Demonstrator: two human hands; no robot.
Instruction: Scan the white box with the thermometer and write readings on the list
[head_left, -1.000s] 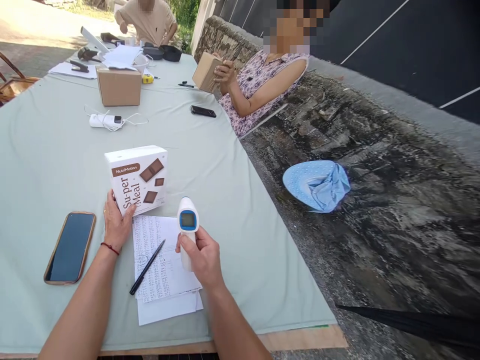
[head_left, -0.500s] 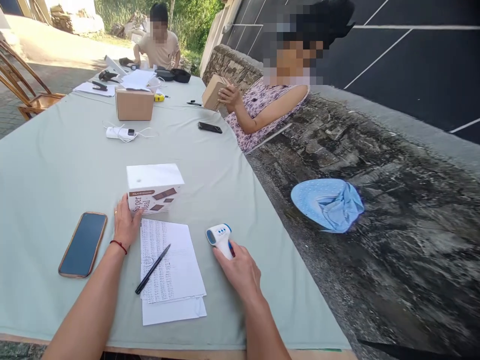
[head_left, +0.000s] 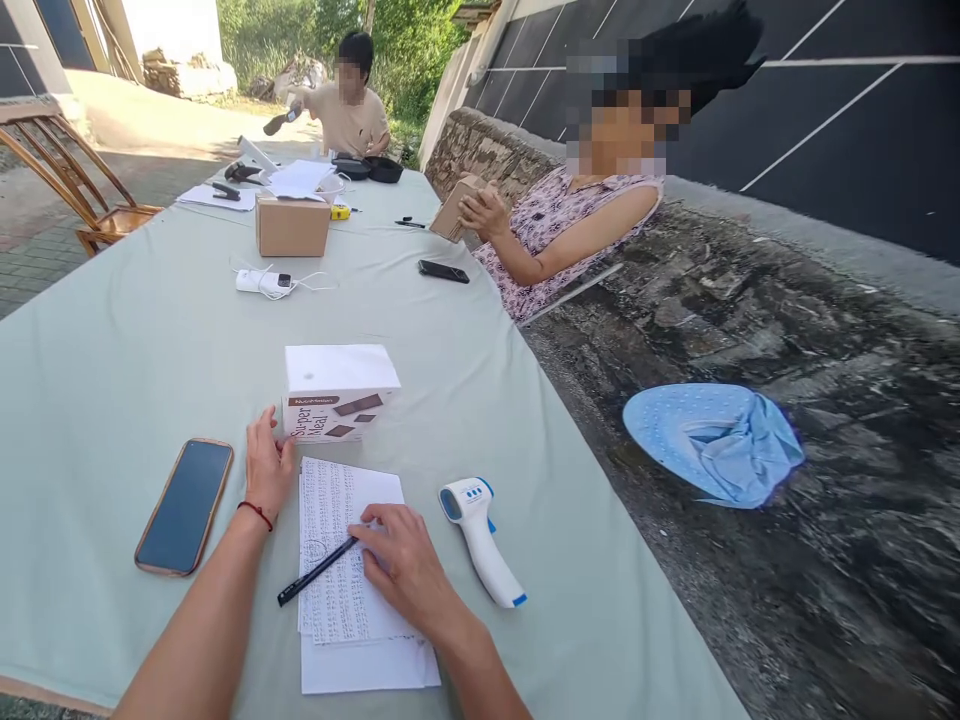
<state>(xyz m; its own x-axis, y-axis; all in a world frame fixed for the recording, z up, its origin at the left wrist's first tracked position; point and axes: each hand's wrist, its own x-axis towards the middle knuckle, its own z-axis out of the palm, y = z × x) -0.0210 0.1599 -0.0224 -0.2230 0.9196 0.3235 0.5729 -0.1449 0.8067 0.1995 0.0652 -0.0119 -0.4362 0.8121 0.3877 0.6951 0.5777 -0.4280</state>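
Note:
My left hand (head_left: 270,470) rests beside the left edge of a white and brown snack box (head_left: 341,405), fingers loosely apart and touching or nearly touching its side. My right hand (head_left: 401,560) lies over printed sheets (head_left: 330,490) covered in rows of figures. Its index fingertip meets the upper end of a black pen (head_left: 315,572), while the thumb stays apart from the pen. Right of that hand, a white and blue infrared thermometer (head_left: 480,540) lies on the cloth. A smartphone (head_left: 184,508) in a brown case lies left of my left wrist.
A pale green cloth covers the table (head_left: 187,350). Farther up are a white device with a cable (head_left: 262,283), a cardboard box (head_left: 291,228) and a black phone (head_left: 443,271). One person (head_left: 570,220) holds a carton at right; another (head_left: 352,115) sits at the far end. A blue hat (head_left: 712,440) lies beyond the right edge.
My right hand has let go of the thermometer, now lying flat, and moved left to the pen. My left hand stays by the snack box. The far person has raised a dark object.

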